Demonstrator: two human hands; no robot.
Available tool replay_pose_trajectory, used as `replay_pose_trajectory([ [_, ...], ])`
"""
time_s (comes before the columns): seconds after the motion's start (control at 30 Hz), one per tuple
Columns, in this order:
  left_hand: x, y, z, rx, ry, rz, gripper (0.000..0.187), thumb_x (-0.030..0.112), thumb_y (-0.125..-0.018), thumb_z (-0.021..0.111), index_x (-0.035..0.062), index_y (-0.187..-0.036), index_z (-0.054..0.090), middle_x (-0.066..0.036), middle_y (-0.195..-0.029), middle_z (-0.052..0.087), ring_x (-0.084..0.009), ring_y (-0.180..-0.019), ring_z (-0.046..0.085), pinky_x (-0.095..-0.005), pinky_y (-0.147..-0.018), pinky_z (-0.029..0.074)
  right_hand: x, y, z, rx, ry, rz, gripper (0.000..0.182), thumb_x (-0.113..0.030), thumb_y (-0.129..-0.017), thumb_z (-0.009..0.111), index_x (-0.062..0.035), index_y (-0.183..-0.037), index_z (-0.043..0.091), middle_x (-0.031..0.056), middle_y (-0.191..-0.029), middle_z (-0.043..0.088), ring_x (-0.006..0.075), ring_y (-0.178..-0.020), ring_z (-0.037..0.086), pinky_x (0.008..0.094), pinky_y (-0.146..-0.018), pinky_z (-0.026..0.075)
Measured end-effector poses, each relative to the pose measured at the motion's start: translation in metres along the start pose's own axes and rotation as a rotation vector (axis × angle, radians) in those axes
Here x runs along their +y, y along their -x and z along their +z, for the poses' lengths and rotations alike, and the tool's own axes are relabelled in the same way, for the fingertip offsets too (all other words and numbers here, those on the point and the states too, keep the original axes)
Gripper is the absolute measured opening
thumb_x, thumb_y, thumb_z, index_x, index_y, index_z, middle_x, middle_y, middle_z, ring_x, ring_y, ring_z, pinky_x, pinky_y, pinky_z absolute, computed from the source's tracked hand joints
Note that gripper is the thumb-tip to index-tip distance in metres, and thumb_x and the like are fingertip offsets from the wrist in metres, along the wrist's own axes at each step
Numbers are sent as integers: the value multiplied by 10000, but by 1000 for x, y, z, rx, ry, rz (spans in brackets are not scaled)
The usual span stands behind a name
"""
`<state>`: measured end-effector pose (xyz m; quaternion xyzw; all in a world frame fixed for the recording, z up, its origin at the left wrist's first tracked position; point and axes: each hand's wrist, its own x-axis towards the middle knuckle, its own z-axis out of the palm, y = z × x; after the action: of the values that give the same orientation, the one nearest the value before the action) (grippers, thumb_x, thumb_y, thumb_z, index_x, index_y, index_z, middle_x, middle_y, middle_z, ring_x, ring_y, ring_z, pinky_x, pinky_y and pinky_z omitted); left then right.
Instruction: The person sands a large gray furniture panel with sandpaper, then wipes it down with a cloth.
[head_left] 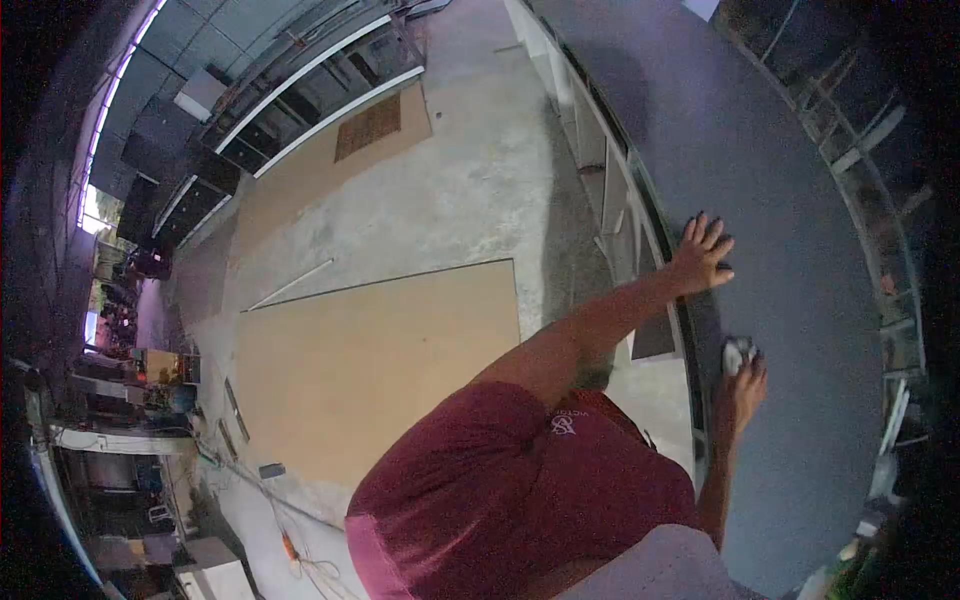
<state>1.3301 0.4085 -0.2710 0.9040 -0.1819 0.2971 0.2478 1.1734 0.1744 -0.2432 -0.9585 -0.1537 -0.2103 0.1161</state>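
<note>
My left hand (705, 258) lies flat with its fingers spread on a long grey surface (790, 270), near the edge closest to me. Lower in the view, my right hand (745, 392) is closed round a small whitish object (736, 356), which rests against the same surface. It looks like a crumpled cloth or pad, but it is too small to tell.
A large tan board (380, 370) lies on the concrete floor (470, 180) at left. Shelves or compartments (600, 170) run below the grey surface's edge. An orange item with a cable (290, 546) is at the lower left. Metal frames (880, 200) stand at right.
</note>
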Motion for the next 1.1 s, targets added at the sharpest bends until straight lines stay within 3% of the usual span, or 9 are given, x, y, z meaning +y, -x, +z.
replay_pose_trajectory([
  [0.2, -92, -69, -8, 2, -164, 200, 567, 471, -771, 619, 104, -1202, 577, -243, -1314, 454, -504, -1224, 359, -654, -1019, 204, -86, -177, 82, -26, -194, -101, 453, -167, -787, 634, -64, -1209, 507, 203, -1187, 546, 386, -1075, 533, 498, -906, 417],
  [0.27, -99, -96, -32, -159, 105, -65, 497, 426, -782, 644, 110, -1163, 600, -165, -1241, 531, -405, -1199, 415, -618, -1041, 185, -101, -175, 74, -55, -150, -14, 460, -188, -814, 626, -59, -1232, 483, 194, -1230, 525, 376, -1124, 513, 514, -983, 367],
  [0.37, -147, -122, -23, -379, -322, 46, 621, 511, -901, 437, 128, -1387, 383, -154, -1472, 286, -373, -1368, 211, -590, -1091, 78, -103, -139, 43, -106, 16, 95, 507, -224, -793, 641, -73, -1251, 483, 177, -1329, 441, 366, -1257, 398, 508, -1063, 278],
  [0.6, -389, -264, -23, -564, -283, -150, 610, 538, -921, 356, 152, -1391, 399, -165, -1440, 350, -350, -1361, 242, -538, -1090, 152, -71, -49, -5, 106, 368, 1099, 434, -230, -848, 585, -124, -1257, 486, 159, -1326, 441, 336, -1239, 401, 477, -1038, 306],
  [0.73, -427, -325, -22, -584, -441, -240, 635, 567, -926, 295, 189, -1436, 306, -179, -1489, 234, -436, -1347, 218, -584, -1067, 166, -41, 50, -49, 474, 1026, 1485, 388, -362, -882, 505, -68, -1124, 581, 179, -1029, 595, 354, -975, 555, 491, -849, 427],
  [0.83, -449, -348, -24, -606, -389, -251, 652, 580, -925, 273, 189, -1447, 272, -191, -1492, 211, -466, -1341, 204, -596, -1060, 174, -56, 4, -45, 322, 993, 1912, 398, -352, -877, 501, -66, -1147, 561, 193, -1065, 584, 359, -1010, 549, 494, -871, 422],
  [0.9, -468, -357, -23, -552, -335, -272, 650, 579, -925, 276, 187, -1443, 280, -193, -1491, 210, -465, -1340, 209, -605, -1054, 183, -86, -62, -26, -15, 813, 1808, 396, -300, -869, 499, -55, -1178, 524, 197, -1113, 569, 361, -1072, 528, 503, -906, 410],
  [0.93, -348, -258, -46, -504, -353, -251, 650, 579, -925, 276, 187, -1443, 280, -193, -1491, 210, -465, -1340, 209, -605, -1054, 183, -67, 68, -25, 29, 766, 1636, 376, -248, -857, 501, -58, -1182, 512, 190, -1157, 544, 353, -1117, 495, 501, -939, 385],
  [1.1, -348, -251, -40, -512, -470, -215, 633, 564, -928, 291, 177, -1427, 320, -160, -1491, 238, -469, -1328, 234, -608, -1044, 200, -237, -179, 83, 13, 404, 743, 351, -148, -766, 572, -97, -1113, 598, 125, -1269, 498, 301, -1208, 423, 471, -995, 351],
])
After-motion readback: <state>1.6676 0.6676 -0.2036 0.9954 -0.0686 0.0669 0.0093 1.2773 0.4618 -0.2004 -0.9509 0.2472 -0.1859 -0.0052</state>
